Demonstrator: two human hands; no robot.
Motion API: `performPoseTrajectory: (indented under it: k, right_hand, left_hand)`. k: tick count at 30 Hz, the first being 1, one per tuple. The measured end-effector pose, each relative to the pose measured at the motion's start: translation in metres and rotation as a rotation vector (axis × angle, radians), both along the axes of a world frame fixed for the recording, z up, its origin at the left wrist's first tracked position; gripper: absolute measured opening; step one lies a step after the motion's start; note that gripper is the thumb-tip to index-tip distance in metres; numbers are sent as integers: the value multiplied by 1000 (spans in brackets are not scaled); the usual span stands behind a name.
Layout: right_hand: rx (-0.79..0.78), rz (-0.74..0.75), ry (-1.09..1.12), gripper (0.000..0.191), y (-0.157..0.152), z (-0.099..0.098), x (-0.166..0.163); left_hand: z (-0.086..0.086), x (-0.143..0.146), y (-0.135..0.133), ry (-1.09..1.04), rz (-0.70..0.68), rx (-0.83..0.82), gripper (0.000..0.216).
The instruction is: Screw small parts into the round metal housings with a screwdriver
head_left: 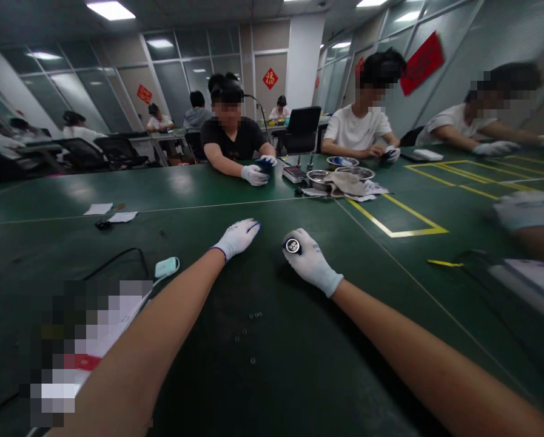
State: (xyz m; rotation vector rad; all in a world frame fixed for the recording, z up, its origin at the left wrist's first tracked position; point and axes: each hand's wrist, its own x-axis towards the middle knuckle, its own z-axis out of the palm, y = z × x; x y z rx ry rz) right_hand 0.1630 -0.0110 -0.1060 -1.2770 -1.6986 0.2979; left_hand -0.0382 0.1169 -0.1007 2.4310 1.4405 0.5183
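Observation:
My right hand point(308, 261), in a white glove, is closed around a dark cylinder point(292, 245). It points its round end at me, with a pale ring and white marking; the rest of it is hidden in the fist. To its left, my left hand point(239, 238), in a white glove with blue at the fingertips, is palm down just over or on the green table point(199, 376). Its fingers stretch to the right and nothing shows in them. Several tiny ring-shaped nuts or washers point(252, 360) lie scattered on the table between my forearms.
Ahead are metal bowls point(319, 179), a grey cloth point(347, 183) and a small device point(294, 174). Yellow tape point(417, 232) marks the table at right. A teal-and-white gadget point(167, 267) with a cable lies left. Co-workers sit opposite; a blurred gloved hand point(526, 209) is at right.

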Motion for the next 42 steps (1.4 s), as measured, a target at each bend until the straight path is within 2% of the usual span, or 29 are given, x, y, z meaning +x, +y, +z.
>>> performPoseTrajectory:
  k: [4,8,11,13,15,17,22,26,31,34,36,39,42]
  right_hand:
    - [-5,24,27,12,4,-1,2]
    - [-37,-1,33,10,7,-3,2]
    - [-52,-29,65,11,9,-6,-1]
    - [-45,-41,86,14,11,-7,-3]
    - [-16,-56,107,19,13,-9,-6]
    - [20,-72,151,32,16,-11,-11]
    - [88,15,189,78,20,-18,-32]
    - [127,34,189,94,22,-20,-47]
    - [159,2,83,93,18,-15,-48]
    - [161,-75,-56,91,11,-10,-41]
    - [100,-86,-153,84,7,-8,-35]
    - [-15,-12,-350,66,1,-7,-28]
    - [-85,116,-537,62,-5,-4,-28]
  left_hand:
    - [-4,11,-38,-180,-80,-69,42]
    - [-9,12,-52,-640,-141,-286,53]
    - [-9,7,-48,-1022,1,-400,63]
    - [-8,4,-46,-1141,96,-384,61]
    - [-6,2,-48,-1139,102,-328,52]
    - [-2,3,-56,-1053,36,-211,45]
    - [9,11,-87,-696,-159,79,56]
    - [14,14,-100,-548,-114,141,36]
    - [11,13,-97,-579,-24,240,22]
    - [10,10,-90,-654,108,283,16]
    - [9,6,-84,-716,215,301,16]
    - [7,-1,-71,-834,388,272,16]
    - [4,-8,-59,-933,493,234,15]
